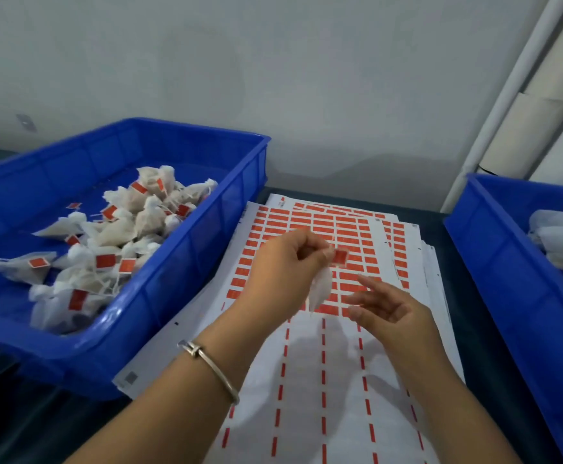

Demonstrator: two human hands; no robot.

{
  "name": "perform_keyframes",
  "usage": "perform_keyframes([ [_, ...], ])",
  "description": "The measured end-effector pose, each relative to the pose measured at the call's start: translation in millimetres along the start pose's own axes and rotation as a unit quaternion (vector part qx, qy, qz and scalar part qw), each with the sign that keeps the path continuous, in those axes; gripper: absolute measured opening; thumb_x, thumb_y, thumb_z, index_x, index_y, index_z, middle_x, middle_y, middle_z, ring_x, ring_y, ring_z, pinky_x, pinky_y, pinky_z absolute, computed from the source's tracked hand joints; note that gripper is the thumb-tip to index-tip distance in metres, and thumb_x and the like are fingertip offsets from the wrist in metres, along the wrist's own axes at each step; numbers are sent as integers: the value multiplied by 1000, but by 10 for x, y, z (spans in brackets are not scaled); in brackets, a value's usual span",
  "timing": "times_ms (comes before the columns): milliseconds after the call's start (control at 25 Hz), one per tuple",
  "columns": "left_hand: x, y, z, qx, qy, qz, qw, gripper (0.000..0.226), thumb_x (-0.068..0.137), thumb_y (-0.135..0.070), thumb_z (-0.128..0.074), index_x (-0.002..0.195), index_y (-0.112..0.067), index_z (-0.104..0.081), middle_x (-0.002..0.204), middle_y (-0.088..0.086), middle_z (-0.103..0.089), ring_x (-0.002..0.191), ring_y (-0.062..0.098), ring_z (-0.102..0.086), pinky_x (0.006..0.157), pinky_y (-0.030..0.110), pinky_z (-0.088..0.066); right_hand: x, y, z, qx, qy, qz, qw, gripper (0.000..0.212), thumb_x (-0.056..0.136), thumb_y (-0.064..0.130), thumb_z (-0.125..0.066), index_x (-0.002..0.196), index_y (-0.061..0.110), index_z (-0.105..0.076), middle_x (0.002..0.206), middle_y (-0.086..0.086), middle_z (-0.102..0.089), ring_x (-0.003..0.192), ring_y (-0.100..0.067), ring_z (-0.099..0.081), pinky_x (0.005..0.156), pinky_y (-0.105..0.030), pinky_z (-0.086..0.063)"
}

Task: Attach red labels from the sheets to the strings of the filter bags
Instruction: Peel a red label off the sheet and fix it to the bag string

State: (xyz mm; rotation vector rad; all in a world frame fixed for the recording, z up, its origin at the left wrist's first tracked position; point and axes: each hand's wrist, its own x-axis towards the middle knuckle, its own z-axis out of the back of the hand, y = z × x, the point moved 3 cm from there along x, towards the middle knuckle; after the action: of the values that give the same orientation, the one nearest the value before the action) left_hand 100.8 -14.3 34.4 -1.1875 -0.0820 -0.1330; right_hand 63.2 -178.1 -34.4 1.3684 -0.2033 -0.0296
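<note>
A stack of white sheets [310, 363] with rows of red labels lies in the middle of the table. Above it my left hand [283, 266] pinches a red label [340, 257] at its fingertips, and a small white filter bag [319, 289] hangs below the hand. My right hand [387, 306] hovers just right of the bag, fingers relaxed and spread, holding nothing. The near part of the top sheet shows only thin red strips where labels are gone.
A blue crate [159, 296] at the left holds several white filter bags with red labels [106, 261]. A second blue crate [507, 279] at the right holds white bags [561, 242]. A grey wall stands behind, with pale rolls [524, 128] leaning at the far right.
</note>
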Motion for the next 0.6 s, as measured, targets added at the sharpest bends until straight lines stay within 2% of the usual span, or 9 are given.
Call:
perform_keyframes([
  [160, 99, -344, 596, -54, -108, -52, 991, 12, 90, -23, -58, 79, -29, -58, 74, -9, -64, 65, 3, -63, 61, 14, -53, 22, -121, -71, -45, 27, -27, 998, 28, 71, 31, -73, 95, 39, -61, 81, 34, -66, 81, 13, -62, 53, -1, -44],
  [280, 159, -520, 1131, -22, -175, -91, 980, 14, 90, -20, -58, 77, -26, -57, 73, -7, -64, 55, 0, -61, 56, 13, -50, 19, -192, -88, -74, 46, -30, 996, 26, 78, 23, -73, 94, 39, -60, 76, 33, -66, 76, 9, -64, 51, -1, -42],
  [360, 168, -567, 1528, 9, -229, -109, 967, 16, 90, -17, -60, 76, -25, -57, 69, -4, -64, 51, 1, -59, 54, 18, -49, 18, -194, -101, -82, 50, -34, 995, 23, 79, 24, -72, 91, 39, -60, 72, 32, -66, 73, 9, -64, 48, 0, -41],
  [480, 134, -464, 2045, 77, -277, -92, 953, 17, 88, -17, -61, 72, -23, -60, 66, -2, -64, 51, 4, -60, 53, 21, -51, 15, -186, -119, -92, 55, -43, 993, 20, 80, 25, -70, 89, 39, -60, 76, 28, -66, 70, 1, -67, 51, -3, -41],
  [560, 108, -301, 2253, 187, -278, -52, 941, 13, 89, -23, -61, 76, -19, -63, 68, -2, -65, 58, 15, -61, 56, 30, -51, 4, -181, -144, -104, 63, -52, 991, 22, 80, 23, -70, 90, 39, -60, 82, 23, -67, 75, -7, -67, 61, -8, -42],
  [600, 100, -195, 2297, 249, -271, -28, 930, 14, 90, -25, -60, 78, -18, -63, 69, -3, -65, 58, 15, -58, 54, 30, -48, -2, -180, -154, -110, 66, -57, 990, 22, 81, 22, -71, 91, 39, -60, 84, 20, -67, 78, -9, -66, 64, -10, -42],
])
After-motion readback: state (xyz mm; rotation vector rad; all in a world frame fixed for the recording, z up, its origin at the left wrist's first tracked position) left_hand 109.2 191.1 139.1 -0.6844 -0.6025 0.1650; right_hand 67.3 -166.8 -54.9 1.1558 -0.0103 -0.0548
